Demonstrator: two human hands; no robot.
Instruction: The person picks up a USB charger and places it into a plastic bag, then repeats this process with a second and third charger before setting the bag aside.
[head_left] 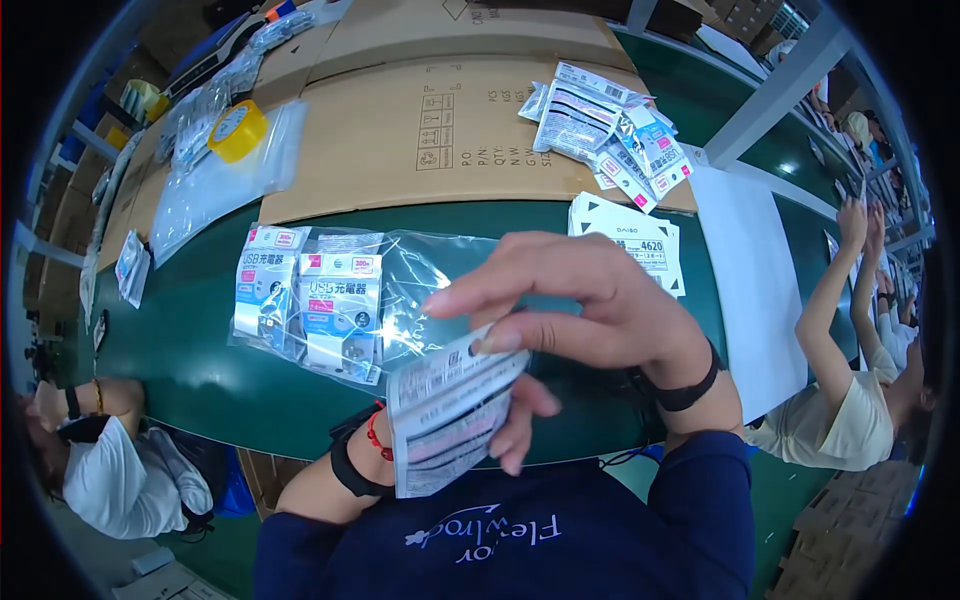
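**Held: one flat retail packet, back face up, over the bench edge**

Gripped from below by the left hand (pixel 520 415), a small carded packet (pixel 448 410) sits close to the person's chest, tilted, with its printed back toward the camera. Fingertips show past its lower right edge, so the hand appears to be pinching it from beneath; the thumb is hidden. The right hand (pixel 590 310) arches over the packet's upper corner, fingers spread and lightly curled, fingertips touching or just above the card. It clasps nothing that can be seen. Whether it truly presses the card I cannot tell.

Nearby stock, in order outward:

- Clear plastic bag (pixel 330 300), lying flat on the green table (pixel 190 350) just beyond the hands, holding several white-and-blue carded packets side by side; its mouth seems to face the person, which suits loading from that side.
- Stack of white printed cards (pixel 630 240), square to the table, just right of the bag.
- Loose heap of similar packets (pixel 610 130) on a flattened cardboard sheet (pixel 430 130), farther back, within reach.
- Roll of yellow tape (pixel 237 130) resting on spare clear bags (pixel 210 180), far left.
- White sheet (pixel 750 280) on the table's right.

Other people work at either side: one seated at lower left (pixel 110 460), another at right with arms raised (pixel 850 400).
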